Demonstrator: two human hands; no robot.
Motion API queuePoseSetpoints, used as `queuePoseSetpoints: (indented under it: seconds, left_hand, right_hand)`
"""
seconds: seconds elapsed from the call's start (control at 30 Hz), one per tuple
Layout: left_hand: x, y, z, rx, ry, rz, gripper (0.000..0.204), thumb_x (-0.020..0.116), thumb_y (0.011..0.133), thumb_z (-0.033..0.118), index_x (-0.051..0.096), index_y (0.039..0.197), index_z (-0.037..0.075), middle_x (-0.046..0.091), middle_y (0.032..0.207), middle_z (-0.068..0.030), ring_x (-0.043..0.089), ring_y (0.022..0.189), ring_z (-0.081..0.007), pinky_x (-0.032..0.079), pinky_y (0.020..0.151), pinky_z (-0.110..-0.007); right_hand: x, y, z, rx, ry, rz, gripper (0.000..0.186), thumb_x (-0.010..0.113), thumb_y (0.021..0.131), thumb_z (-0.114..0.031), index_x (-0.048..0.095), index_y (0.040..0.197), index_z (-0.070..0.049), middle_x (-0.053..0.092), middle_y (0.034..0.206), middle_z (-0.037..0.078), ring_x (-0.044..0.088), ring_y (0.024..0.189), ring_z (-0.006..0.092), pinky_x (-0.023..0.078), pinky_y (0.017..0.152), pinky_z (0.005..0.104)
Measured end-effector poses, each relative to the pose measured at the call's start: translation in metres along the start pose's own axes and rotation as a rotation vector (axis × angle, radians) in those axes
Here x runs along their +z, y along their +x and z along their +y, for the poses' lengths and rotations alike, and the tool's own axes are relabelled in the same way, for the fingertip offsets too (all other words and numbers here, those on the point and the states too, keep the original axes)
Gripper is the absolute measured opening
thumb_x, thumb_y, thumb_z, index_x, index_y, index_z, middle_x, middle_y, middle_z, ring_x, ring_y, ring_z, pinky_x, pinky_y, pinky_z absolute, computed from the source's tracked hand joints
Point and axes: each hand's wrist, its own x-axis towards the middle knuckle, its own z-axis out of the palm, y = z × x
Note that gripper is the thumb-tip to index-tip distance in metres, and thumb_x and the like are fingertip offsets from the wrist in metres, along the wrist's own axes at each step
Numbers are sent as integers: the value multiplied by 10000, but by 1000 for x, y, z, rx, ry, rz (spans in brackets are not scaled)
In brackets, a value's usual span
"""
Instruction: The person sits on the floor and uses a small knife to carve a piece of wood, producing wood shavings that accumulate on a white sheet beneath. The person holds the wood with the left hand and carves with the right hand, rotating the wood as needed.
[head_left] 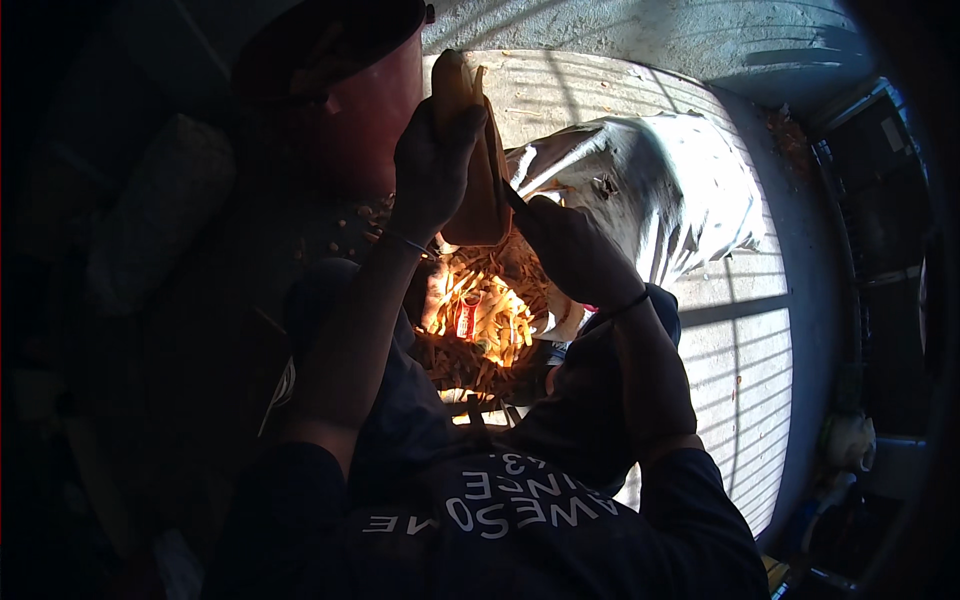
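Note:
In front of me, my left hand (pixel 434 165) is raised and wrapped round a long, tan-orange piece of produce (pixel 480 215). Its rounded end stands above my fingers, with a thin strip sticking up beside it. Shadow hides whether it is a root or a fruit. My right hand (pixel 575 245) is closed on a knife (pixel 513 197), whose dark, narrow tip lies against or close to the right side of the produce. Below both hands, between my legs, is a heap of long peelings (pixel 505 315), partly in bright sun. A small red-and-white item (pixel 467 318) lies among them.
A dark red tub or barrel (pixel 375 120) stands at the far left. A large white sack (pixel 690 190) lies on the sunlit floor (pixel 735 370) to the right. A pale, full sack (pixel 165 200) sits in shadow at the left. Shelving (pixel 880 200) lines the right side.

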Motion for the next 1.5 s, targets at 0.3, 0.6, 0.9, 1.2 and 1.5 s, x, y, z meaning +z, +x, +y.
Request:
queuePoseSetpoints:
  seconds: [0.3, 0.6, 0.9, 1.2, 1.5]
  left_hand:
    - [0, 2, -2, 4, -1, 47, 266, 699, 968, 288, 632, 984, 32, 643, 829, -34, 580, 766, -88, 484, 703, -294]
    - [-2, 1, -1, -7, 0, 20, 258, 703, 965, 279, 632, 1008, 34, 644, 846, -32, 581, 778, -87, 487, 719, -291]
    - [-4, 2, 0, 15, -24, 7, 266, 706, 966, 286, 630, 1013, 35, 640, 856, -26, 568, 796, -75, 485, 727, -285]
    - [-7, 2, -1, -42, 22, 4, 303, 708, 963, 312, 626, 1013, 24, 643, 844, -39, 581, 772, -96, 490, 717, -298]
    - [-18, 15, 10, 58, 30, 113, 288, 700, 968, 288, 627, 1018, 13, 649, 848, -40, 589, 775, -100, 490, 727, -292]
  right_hand:
    - [0, -1, 4, -53, -95, -63, 423, 584, 867, -27, 600, 1287, 21, 627, 1203, 190, 609, 1075, 357, 494, 889, 436]
    - [-2, -1, -3, -31, -174, -158, 466, 581, 863, -32, 569, 1323, 39, 609, 1225, 195, 592, 1110, 351, 491, 897, 431]
    - [0, 1, -4, 15, 94, 23, 295, 559, 935, -45, 618, 1217, 18, 656, 1053, 189, 644, 905, 371, 507, 766, 433]
    - [4, 2, -4, -17, 51, 49, 233, 545, 975, -83, 627, 1175, 2, 645, 1000, 193, 638, 835, 389, 494, 713, 467]
    - [10, 2, -7, -4, 72, -53, 268, 537, 943, -39, 623, 1194, 4, 641, 1000, 187, 635, 862, 376, 514, 739, 454]
